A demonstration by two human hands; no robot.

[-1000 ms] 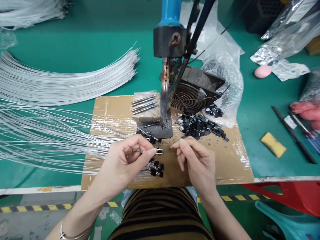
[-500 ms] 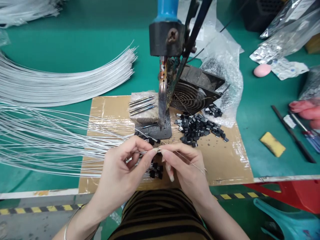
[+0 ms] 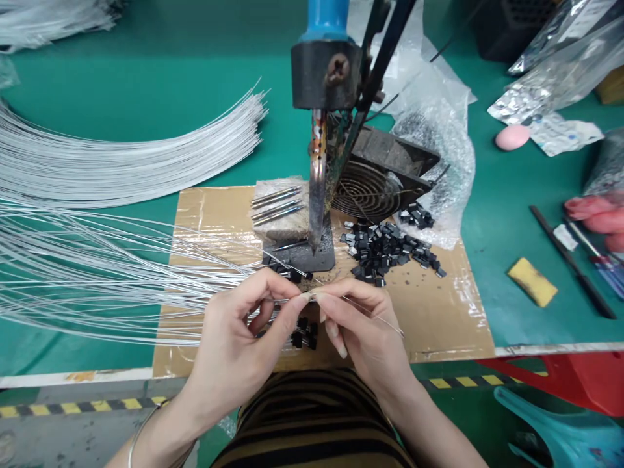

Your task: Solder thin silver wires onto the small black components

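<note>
My left hand [image 3: 244,341] is closed, its thumb and forefinger pinching the end of a thin white wire. Opposite it, my right hand [image 3: 370,331] pinches at the same spot, with a fine silvery wire [image 3: 386,321] running back through its fingers. The fingertips almost meet, so the exact point of contact is hidden. Behind the left hand, loose white wires [image 3: 190,279] fan out to the left. Small black connectors [image 3: 305,333] sit below the fingertips, partly covered by the left hand. Just above hangs a soldering iron [image 3: 318,188], tip pointing down.
A heap of small black connectors [image 3: 385,250] lies on the cardboard [image 3: 448,312], beside a fan [image 3: 370,182]. Metal tips rest on a pale block [image 3: 280,224]. A thick white wire bundle [image 3: 146,162] curves at left. A yellow sponge [image 3: 532,281] lies at right.
The hands stay together at the same place. The fingertips have shifted very slightly, and my right hand's lower fingers have moved a little to the right.
</note>
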